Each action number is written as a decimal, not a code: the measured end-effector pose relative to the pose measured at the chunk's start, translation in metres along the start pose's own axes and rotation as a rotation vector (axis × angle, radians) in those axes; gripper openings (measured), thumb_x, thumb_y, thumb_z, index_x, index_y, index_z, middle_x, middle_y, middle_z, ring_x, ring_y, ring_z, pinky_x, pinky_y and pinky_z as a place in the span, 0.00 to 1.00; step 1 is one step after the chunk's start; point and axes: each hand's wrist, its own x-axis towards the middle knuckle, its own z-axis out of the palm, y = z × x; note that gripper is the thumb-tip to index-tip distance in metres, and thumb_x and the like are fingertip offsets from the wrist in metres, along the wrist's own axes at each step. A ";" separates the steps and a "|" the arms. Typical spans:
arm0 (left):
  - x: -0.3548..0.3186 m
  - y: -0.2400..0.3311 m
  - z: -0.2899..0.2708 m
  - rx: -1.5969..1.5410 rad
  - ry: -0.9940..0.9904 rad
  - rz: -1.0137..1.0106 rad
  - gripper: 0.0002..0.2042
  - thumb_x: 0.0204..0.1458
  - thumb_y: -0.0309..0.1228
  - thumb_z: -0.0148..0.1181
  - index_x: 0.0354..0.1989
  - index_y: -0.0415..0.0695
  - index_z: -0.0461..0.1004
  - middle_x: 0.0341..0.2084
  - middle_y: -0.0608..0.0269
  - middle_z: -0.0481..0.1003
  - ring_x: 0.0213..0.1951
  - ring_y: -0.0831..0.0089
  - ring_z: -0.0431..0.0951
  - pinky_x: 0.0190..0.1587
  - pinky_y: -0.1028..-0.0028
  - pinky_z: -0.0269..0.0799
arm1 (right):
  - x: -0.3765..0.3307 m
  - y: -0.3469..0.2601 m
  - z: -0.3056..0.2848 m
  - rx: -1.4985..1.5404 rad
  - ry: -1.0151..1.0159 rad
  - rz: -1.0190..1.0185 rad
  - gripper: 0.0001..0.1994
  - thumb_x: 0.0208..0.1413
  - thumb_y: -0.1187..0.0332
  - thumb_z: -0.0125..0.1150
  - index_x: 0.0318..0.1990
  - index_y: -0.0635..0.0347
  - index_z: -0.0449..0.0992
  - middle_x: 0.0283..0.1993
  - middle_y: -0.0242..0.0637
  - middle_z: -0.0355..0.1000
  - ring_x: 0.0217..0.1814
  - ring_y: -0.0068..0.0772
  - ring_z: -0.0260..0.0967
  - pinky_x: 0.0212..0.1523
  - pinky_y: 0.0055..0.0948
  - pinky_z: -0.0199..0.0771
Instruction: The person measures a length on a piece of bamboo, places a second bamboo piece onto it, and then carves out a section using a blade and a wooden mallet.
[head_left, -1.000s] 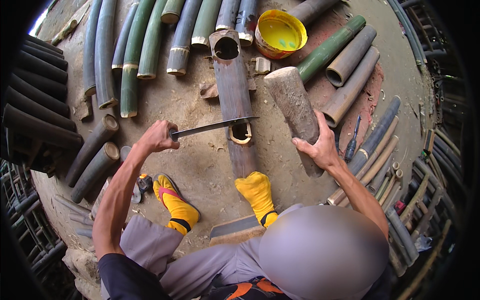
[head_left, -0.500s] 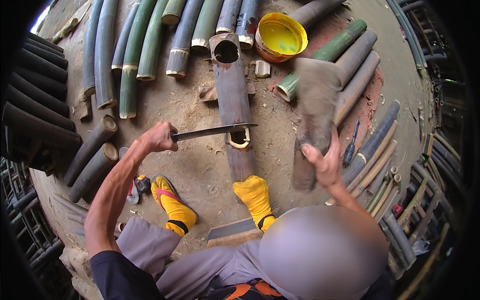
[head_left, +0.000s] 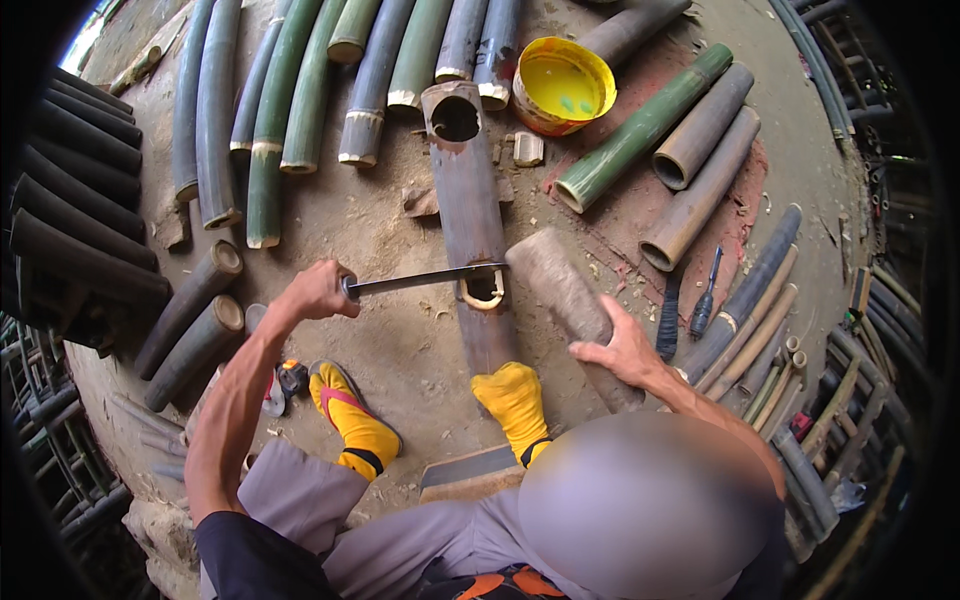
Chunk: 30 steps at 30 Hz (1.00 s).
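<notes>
A long flat blade [head_left: 425, 281] is gripped at its handle end by the closed fingers of the left hand [head_left: 318, 291] and laid across a brown bamboo section [head_left: 468, 215] lying on the dirt ground [head_left: 390, 340] near its middle. A short thick wooden log [head_left: 570, 300] is clasped by the right hand [head_left: 625, 352], its top end touching the blade tip. The bamboo's near end is pinned under a yellow-socked foot [head_left: 512, 398]. A yellow bowl [head_left: 563, 84] sits toward the far edge.
</notes>
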 end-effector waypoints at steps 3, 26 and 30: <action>-0.013 -0.009 0.049 0.069 0.363 0.049 0.14 0.35 0.38 0.63 0.30 0.46 0.75 0.22 0.55 0.77 0.29 0.54 0.79 0.33 0.58 0.74 | -0.001 -0.001 -0.001 0.067 0.174 -0.114 0.35 0.42 0.58 0.69 0.55 0.68 0.63 0.47 0.53 0.73 0.49 0.43 0.72 0.51 0.37 0.70; -0.020 0.001 0.055 0.415 0.399 0.250 0.09 0.41 0.25 0.57 0.32 0.44 0.66 0.27 0.58 0.74 0.35 0.58 0.77 0.37 0.61 0.69 | 0.036 0.029 0.040 -0.637 -0.012 -0.686 0.47 0.29 0.57 0.73 0.63 0.58 0.60 0.40 0.48 0.70 0.37 0.49 0.72 0.38 0.41 0.76; -0.021 0.001 0.052 0.439 0.404 0.233 0.09 0.42 0.26 0.56 0.32 0.44 0.66 0.28 0.57 0.74 0.34 0.58 0.77 0.37 0.62 0.69 | -0.003 -0.012 0.050 -0.294 -0.026 -1.061 0.43 0.32 0.59 0.70 0.62 0.59 0.63 0.39 0.47 0.71 0.39 0.44 0.74 0.42 0.37 0.78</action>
